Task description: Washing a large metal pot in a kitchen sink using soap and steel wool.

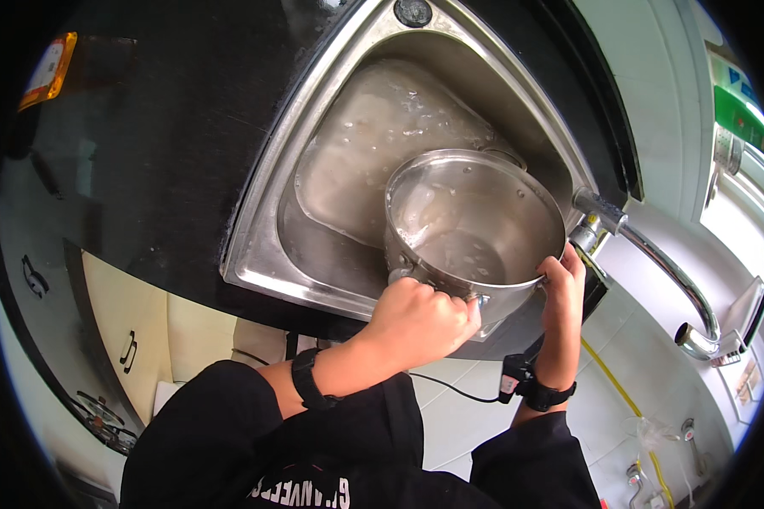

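Note:
A stainless steel pot (pixel 477 223) is tilted over the near right part of a stainless steel sink (pixel 267 261). Its wet inside faces up, with a little liquid or residue at the bottom. My left hand (pixel 423 318) is closed around the near side handle, mostly hidden by the fingers. On the right, my right hand (pixel 563 280) grips the rim with the thumb over the edge. The far loop handle (pixel 508 156) is free. Cloudy, bubbly water (pixel 382 140) lies on the sink floor beyond the pot.
A chrome faucet (pixel 668 261) is swung outward to the right, its spout away from the basin. The black countertop (pixel 165 153) surrounds the sink, with an orange-edged packet (pixel 49 71) at its far left. A black cable (pixel 452 387) runs to a device on my right wrist.

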Motion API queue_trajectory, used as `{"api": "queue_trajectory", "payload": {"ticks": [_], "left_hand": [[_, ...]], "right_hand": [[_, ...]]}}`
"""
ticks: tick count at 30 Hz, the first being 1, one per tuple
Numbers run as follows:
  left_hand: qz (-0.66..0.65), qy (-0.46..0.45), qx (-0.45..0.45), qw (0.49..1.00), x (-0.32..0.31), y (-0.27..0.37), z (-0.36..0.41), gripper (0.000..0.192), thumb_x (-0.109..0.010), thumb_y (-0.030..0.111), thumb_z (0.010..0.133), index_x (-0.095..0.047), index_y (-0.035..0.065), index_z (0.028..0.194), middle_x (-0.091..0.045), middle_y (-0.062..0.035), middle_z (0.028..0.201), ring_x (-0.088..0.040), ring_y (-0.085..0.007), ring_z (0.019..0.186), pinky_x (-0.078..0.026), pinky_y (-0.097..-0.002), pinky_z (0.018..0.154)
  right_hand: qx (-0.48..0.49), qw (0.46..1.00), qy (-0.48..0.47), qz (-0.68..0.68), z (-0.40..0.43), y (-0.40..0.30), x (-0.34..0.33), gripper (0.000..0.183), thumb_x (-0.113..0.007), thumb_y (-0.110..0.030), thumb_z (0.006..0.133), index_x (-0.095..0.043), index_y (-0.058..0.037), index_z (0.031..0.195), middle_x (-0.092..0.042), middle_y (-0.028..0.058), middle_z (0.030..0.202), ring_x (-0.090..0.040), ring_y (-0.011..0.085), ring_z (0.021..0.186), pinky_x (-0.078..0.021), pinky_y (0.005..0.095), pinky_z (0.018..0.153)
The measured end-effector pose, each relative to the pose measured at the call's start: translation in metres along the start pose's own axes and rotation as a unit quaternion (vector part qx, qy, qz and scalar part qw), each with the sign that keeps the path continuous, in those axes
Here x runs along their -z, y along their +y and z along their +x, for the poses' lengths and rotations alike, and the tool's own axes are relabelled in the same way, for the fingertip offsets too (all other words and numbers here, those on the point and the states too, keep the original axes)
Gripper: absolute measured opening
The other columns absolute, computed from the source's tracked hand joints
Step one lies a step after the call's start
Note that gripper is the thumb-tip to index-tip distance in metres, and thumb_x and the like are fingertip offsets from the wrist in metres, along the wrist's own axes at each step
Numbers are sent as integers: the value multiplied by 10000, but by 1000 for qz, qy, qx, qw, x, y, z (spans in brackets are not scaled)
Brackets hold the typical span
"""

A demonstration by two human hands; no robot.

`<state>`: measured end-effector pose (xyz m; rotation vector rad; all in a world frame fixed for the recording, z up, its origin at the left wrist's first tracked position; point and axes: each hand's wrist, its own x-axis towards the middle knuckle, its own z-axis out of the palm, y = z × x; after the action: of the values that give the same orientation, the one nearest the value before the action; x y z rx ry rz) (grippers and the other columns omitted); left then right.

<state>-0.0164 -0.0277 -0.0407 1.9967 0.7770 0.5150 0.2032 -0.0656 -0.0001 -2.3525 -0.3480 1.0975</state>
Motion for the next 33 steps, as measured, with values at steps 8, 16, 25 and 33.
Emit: {"api": "queue_trajectory", "payload": {"ticks": [8,16,25,33], "left_hand": [[37,-22,-63,997,-5,18,8,389,-631,247,813,-509,114,469,-458,14,403,-516,-143,368,-365,-286,390],[151,-85,-150,973,8,30,16,456,-636,254,817,-445,130,422,-360,50,394,-396,-114,385,-267,-278,447],[178,-74,-240,951,7,29,25,481,-653,197,767,-355,148,394,-284,42,383,-287,-132,398,-229,-288,482],[186,-224,-238,927,33,24,37,391,-673,147,692,-404,122,411,-321,18,390,-403,-155,403,-309,-297,465]], "right_hand": [[-9,997,-43,70,6,23,27,557,-477,85,639,-529,43,1192,-625,56,879,-568,129,730,-422,213,634],[-48,955,-53,289,-9,70,12,704,-451,122,600,-449,41,1299,-603,107,1120,-599,201,969,-478,254,826],[-165,872,-133,441,-3,102,-18,628,-478,212,668,-452,-26,1249,-579,150,1141,-578,272,1065,-483,360,936],[-219,907,-77,350,-10,105,-40,392,-551,109,802,-505,3,1177,-624,85,985,-608,167,851,-509,285,776]]}}
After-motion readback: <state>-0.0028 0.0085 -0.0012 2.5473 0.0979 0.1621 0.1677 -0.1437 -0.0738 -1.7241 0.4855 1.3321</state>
